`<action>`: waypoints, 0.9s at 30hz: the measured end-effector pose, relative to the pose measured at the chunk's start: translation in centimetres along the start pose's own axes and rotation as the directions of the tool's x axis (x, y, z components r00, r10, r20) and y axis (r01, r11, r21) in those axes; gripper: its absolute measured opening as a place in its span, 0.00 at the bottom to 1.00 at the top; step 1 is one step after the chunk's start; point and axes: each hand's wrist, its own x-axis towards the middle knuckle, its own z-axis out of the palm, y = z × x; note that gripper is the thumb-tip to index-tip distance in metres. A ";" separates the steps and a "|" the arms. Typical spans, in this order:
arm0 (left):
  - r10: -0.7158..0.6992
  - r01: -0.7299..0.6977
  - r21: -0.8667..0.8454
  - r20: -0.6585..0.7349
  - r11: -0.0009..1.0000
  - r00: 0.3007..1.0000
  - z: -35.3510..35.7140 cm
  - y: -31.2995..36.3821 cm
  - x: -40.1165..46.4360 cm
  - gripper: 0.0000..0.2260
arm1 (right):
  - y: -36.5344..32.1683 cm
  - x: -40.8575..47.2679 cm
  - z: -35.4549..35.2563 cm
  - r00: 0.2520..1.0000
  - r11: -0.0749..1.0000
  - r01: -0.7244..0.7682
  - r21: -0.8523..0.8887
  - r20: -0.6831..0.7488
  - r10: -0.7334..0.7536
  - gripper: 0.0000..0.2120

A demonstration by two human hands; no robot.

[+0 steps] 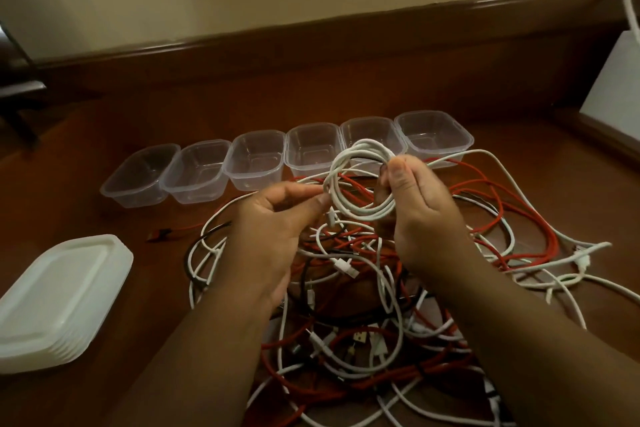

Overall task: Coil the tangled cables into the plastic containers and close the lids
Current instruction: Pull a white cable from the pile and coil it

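White cable coil gripped by right hand, pinched by left hand; no legible writing.

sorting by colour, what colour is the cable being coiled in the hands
White coiled cable, clearest in the head view.
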 end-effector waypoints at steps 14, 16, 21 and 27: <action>0.021 -0.018 -0.259 0.008 0.966 1.000 1.8 -0.4 -1.3 0.06 | 0.5 0.2 0.3 1.000 0.916 -0.027 -0.399 -0.001 0.029 0.12; 0.019 -0.016 -0.263 0.012 0.965 1.000 1.9 -0.4 -1.4 0.07 | 0.5 0.2 0.3 0.999 0.906 -0.030 -0.422 0.000 0.033 0.12; 0.037 -0.034 -0.243 0.008 0.969 0.999 2.0 -0.6 -1.3 0.05 | 0.4 0.1 0.3 0.999 0.899 -0.019 -0.437 0.026 0.033 0.11; 0.032 -0.027 -0.264 0.014 0.964 0.999 1.6 -0.7 -1.2 0.10 | 0.1 0.2 0.4 0.983 0.931 -0.099 -0.352 0.111 0.146 0.13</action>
